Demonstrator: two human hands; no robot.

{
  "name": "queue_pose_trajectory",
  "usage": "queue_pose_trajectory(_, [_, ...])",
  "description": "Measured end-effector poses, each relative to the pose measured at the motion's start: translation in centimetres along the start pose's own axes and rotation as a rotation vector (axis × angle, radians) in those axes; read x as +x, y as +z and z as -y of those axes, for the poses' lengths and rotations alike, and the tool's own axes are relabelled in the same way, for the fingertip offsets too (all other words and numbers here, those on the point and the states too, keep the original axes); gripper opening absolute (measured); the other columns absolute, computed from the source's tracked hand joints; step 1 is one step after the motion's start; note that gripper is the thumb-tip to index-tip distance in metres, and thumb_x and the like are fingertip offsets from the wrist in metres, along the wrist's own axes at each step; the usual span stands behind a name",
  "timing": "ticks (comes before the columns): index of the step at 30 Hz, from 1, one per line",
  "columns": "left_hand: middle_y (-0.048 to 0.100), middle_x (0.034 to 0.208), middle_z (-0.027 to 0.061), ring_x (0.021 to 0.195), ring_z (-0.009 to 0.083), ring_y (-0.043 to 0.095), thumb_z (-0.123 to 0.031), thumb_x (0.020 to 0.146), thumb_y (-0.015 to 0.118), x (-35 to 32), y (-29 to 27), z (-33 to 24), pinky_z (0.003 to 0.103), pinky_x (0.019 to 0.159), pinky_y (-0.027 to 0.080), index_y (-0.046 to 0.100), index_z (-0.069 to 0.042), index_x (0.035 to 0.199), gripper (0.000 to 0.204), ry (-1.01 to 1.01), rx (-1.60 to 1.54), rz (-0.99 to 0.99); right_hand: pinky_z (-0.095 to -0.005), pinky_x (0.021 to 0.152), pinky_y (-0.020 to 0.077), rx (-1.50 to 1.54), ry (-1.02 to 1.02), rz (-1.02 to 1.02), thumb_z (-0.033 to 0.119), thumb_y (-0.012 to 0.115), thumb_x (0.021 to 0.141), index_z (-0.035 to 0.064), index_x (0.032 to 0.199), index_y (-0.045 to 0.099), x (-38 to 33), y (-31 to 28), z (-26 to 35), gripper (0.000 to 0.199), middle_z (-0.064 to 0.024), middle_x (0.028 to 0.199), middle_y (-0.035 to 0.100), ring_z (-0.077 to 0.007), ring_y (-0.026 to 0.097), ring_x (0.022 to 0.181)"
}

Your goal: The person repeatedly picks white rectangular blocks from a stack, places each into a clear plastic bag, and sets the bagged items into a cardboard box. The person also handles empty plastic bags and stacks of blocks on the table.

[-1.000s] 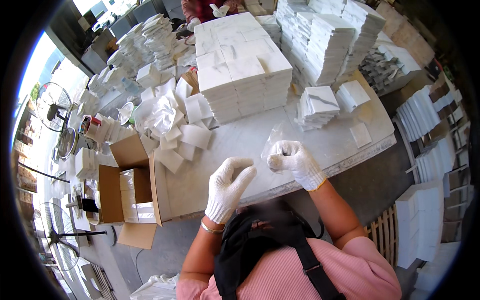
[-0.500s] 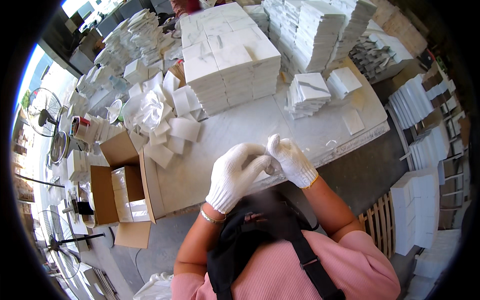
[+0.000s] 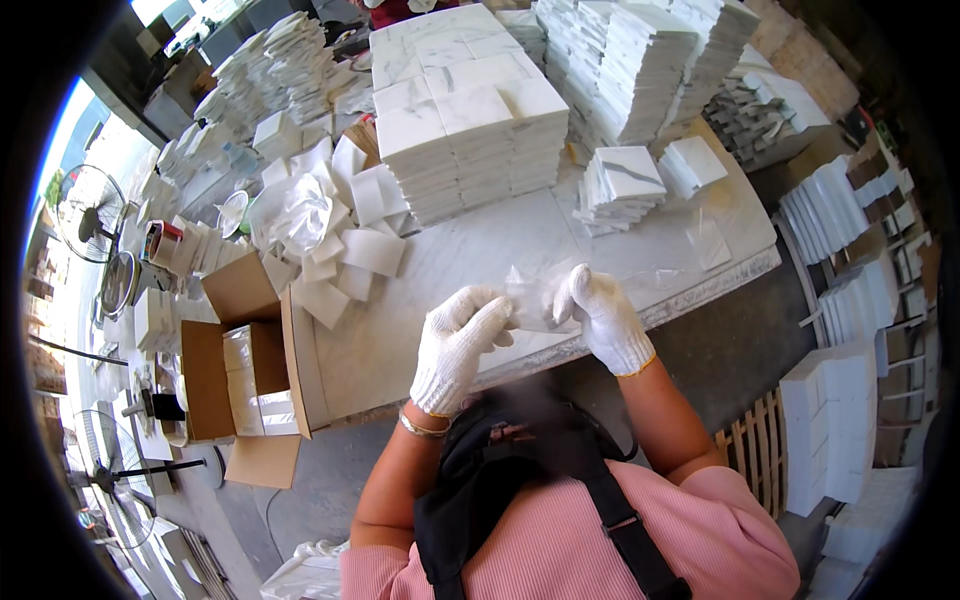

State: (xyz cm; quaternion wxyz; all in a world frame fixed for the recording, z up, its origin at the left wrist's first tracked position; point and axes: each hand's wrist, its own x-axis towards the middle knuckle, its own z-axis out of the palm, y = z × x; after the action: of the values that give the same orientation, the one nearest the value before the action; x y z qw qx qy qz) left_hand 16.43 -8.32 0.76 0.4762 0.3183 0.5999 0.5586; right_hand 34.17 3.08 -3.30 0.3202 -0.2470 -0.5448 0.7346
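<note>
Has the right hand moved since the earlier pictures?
Yes: the right hand has shifted slightly rightward, farther from the carton.

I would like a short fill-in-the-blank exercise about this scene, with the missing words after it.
The left hand and the right hand wear white ____.
Clear ____ film shows between the hands.
The open cardboard box is nearer the ____ hand.
The ribbed shirt is ____.

Missing words: gloves; plastic; left; pink.
</note>
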Motion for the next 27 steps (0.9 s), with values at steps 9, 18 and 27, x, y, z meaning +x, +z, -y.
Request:
queue_pose_trajectory(9, [0.072,0.086,0.0054,0.074,0.0094,0.065,-0.017,0.097,0.065,-0.2,0.6,0.4,0.023,0.067,0.05,0.069,0.001,0.102,0.019,0.059,0.03,0.03,-0.0302,0.085,0.0501,-0.309,-0.067,-0.026,0.035,0.075,0.09,0.0024,0.104,0.07,-0.9,0.5,2.3,0.036,-0.0051,0.098,0.07,-0.0138,0.063,0.095])
queue_pose_trajectory(18, [0.071,0.084,0.0046,0.074,0.009,0.065,-0.018,0.096,0.067,-0.2,1.8,0.2,0.023,0.069,0.051,0.069,0.002,0.1,0.02,0.098,0.095,0.022,-0.0314,0.083,0.0521,-0.689,-0.154,-0.066,0.022,0.085,0.079,0.0067,0.1,0.071,-1.3,1.4,3.2,0.029,-0.0066,0.099,0.071,-0.0161,0.066,0.094])
queue_pose_trajectory(27, [0.07,0.11,0.0101,0.099,0.0171,0.066,-0.031,0.1,0.059,1.0,1.5,2.0,0.031,0.086,0.049,0.064,0.0,0.111,0.033,0.086,-0.088,0.004,-0.0297,0.077,0.0494,-0.115,0.003,-0.089,0.018,0.072,0.092,0.0055,0.087,0.063,-1.9,0.3,2.0,0.017,-0.0058,0.09,0.066,-0.0134,0.061,0.084])
